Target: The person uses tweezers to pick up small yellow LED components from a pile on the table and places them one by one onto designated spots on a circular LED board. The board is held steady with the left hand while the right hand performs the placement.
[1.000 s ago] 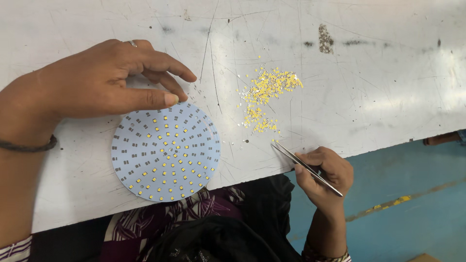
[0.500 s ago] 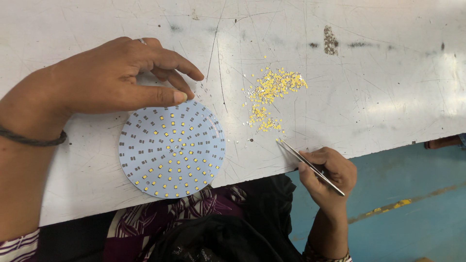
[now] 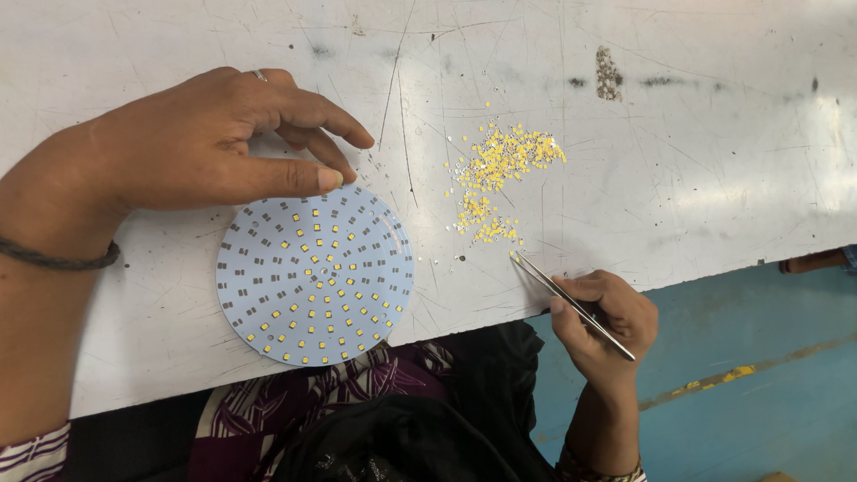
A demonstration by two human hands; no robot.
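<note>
At the left of the view the left hand (image 3: pixel 192 147) lies palm-down on the white table (image 3: pixel 714 134), its wrist carrying a dark band (image 3: pixel 58 259); the fingers are extended and loosely together, closed on nothing, with the thumb tip touching the upper rim of the round pale-blue circuit board (image 3: pixel 315 274). That contact appears to serve as a steadying stop, so that the board does not slide or turn on the scratched surface. The board lies flat near the table's front edge, directly before the person; many of its small pads carry yellow chips, mostly in the central and lower zones, while a good number of outer pads show only dark bare footprints. Its position close to the edge keeps it within easy reach of both hands. Further right, well apart from the board, a loose heap of small yellow components (image 3: pixel 500 174) is spread on the table, thinning into scattered single pieces towards the front; spread flat in this way, single pieces can be separated from the rest. At the right the right hand (image 3: pixel 603 317) hangs just off the table's edge, pinched around a pair of metal tweezers (image 3: pixel 571 303), held like a pen. The tips point up-left and rest just beside the lowest stragglers of the heap; whether the tips are shut or hold a chip cannot be told at this size. Below the edge a patterned garment (image 3: pixel 295 402) and a blue floor (image 3: pixel 759 384) show.
</note>
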